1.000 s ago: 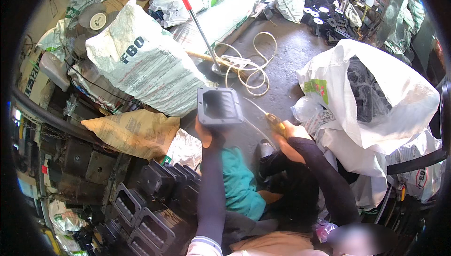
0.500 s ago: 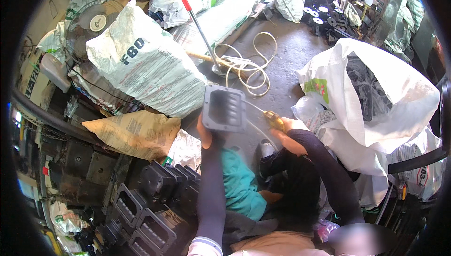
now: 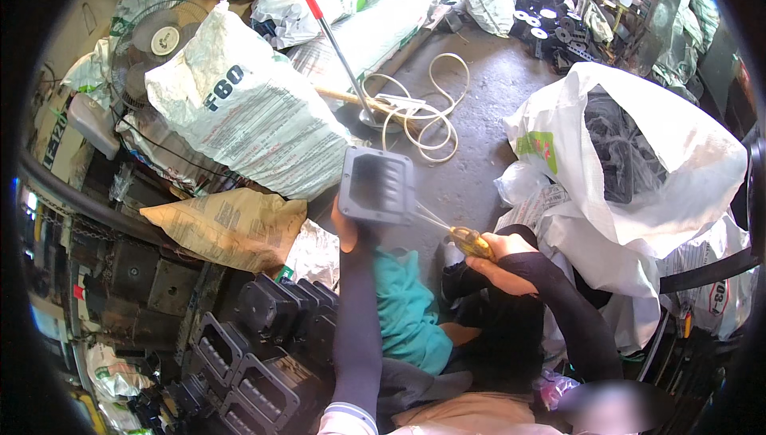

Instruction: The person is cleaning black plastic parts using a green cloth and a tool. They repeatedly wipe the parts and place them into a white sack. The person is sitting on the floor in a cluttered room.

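Observation:
My left hand [image 3: 345,226] is closed on the left side of a grey rectangular plastic housing [image 3: 378,186], lifted in front of me. It has a flat flange with small holes around a recessed, ribbed inside. In my right hand [image 3: 509,262] is a screwdriver [image 3: 471,243] with a yellow handle, my fingers wrapped round it. Its thin metal shaft points up and left to the lower right corner of the housing; whether the tip touches is unclear. Similar dark housings [image 3: 267,391] are piled at my lower left. Teal cloth [image 3: 408,311] lies below my hands.
A large open white sack [image 3: 550,120] holding dark parts in clear wrap stands at the right. Full white sacks [image 3: 255,116] and a fan [image 3: 165,40] are at the left. Pale cable [image 3: 435,144] loops on the floor beside a red-handled metal rod [image 3: 335,40].
My right hand has turned and shifted slightly right and down, with the screwdriver's handle lower. The housing in my left hand has moved slightly left.

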Demonstrator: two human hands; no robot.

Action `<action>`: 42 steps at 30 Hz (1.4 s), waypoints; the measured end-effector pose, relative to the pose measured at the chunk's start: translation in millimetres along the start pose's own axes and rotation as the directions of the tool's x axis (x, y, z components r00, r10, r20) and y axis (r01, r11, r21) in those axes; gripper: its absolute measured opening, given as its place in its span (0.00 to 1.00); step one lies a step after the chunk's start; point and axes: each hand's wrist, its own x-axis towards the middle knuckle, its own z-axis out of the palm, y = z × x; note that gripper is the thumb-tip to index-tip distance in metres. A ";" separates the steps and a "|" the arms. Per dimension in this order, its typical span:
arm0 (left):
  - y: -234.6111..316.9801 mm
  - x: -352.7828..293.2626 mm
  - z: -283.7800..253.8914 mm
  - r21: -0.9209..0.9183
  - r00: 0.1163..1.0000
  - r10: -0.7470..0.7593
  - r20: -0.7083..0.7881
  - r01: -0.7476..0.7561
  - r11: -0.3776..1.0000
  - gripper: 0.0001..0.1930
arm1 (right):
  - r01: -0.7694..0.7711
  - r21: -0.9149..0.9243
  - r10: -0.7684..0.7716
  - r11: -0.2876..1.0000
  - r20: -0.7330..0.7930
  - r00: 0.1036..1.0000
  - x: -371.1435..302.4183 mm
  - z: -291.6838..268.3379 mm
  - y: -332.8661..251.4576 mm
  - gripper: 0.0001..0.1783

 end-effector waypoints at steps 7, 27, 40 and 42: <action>-1.4 -3.3 2.8 -0.037 0.998 -0.043 -0.041 0.042 0.998 0.19 | 0.045 -0.007 -0.045 0.999 -0.014 0.999 22.5 9.7 -13.0 0.20; 3.4 0.0 8.3 0.107 0.998 -0.027 -0.050 0.032 0.994 0.21 | -0.005 -0.044 -0.001 0.999 -0.142 0.990 32.0 13.3 1.7 0.23; -9.3 -26.7 65.5 0.877 0.912 0.395 -0.105 -0.103 0.470 0.50 | -0.048 0.029 0.051 0.998 -0.102 0.994 -8.3 18.5 -7.8 0.17; -16.6 -29.1 65.9 0.989 0.889 0.444 0.114 -0.145 0.036 0.55 | -0.087 -0.031 0.070 0.996 -0.357 0.931 -5.7 15.0 -5.2 0.18</action>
